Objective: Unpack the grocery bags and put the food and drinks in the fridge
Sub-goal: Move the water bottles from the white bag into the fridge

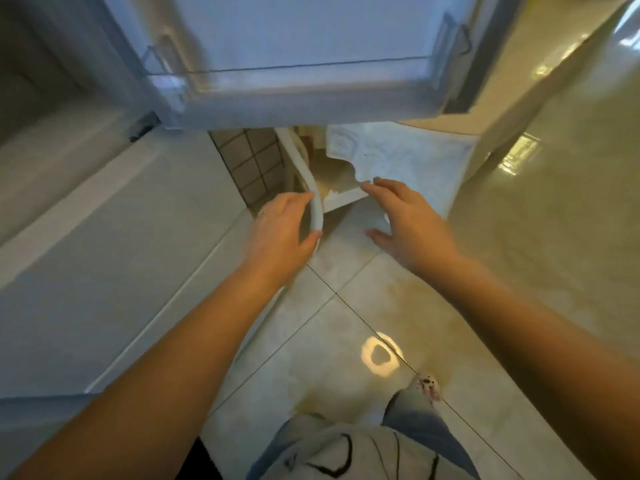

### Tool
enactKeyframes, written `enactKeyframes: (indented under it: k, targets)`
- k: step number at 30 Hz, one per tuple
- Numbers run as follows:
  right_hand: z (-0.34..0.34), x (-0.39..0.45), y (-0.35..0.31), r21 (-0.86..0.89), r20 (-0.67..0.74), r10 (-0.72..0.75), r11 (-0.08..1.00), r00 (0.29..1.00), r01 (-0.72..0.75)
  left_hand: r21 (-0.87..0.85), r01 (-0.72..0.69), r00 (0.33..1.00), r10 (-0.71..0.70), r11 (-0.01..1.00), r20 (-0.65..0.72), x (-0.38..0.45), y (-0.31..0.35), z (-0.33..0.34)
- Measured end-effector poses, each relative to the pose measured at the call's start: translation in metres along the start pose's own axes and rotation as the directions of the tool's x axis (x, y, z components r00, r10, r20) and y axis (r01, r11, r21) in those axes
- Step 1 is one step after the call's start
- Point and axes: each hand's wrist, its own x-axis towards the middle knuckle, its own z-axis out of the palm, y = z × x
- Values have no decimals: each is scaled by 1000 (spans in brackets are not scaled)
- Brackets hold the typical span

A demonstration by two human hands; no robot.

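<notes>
Your left hand has its fingers curled round the white bag handle. Your right hand is spread wide, fingers touching the white grocery bag on the floor under the open fridge door.

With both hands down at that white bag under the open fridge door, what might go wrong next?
1. The left hand grips only one white handle of the white plastic grocery bag; the right hand is open, so lifting now may tip the bag and spill it.
2. The open white fridge door hangs directly above the bag; rising hands or head might bump its lower edge.
3. The glossy beige floor tiles look slick, so footing could slip.
</notes>
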Motion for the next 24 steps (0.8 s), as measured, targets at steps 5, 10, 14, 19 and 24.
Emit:
enactKeyframes:
  k: [5, 10, 14, 19, 24]
  targets:
    - [-36, -45, 124, -11, 22, 177, 984, 984, -177, -65, -60, 995, 65, 996, 80, 44, 93, 81]
    - [-74, -67, 231, -37, 90, 282, 959, 955, -279, -109, -71, 986, 86, 991, 143, 89, 177, 146]
    - [-100, -59, 292, -57, 115, 314, 949, 942, -309, -133, -62, 983, 83, 989, 161, 126, 224, 178]
    - [-119, -19, 351, -86, 124, 287, 957, 950, -278, -135, -50, 985, 71, 990, 158, 186, 253, 206]
    - [-138, 51, 404, -68, 122, 253, 967, 960, -246, -152, -44, 988, 65, 987, 137, 270, 267, 241]
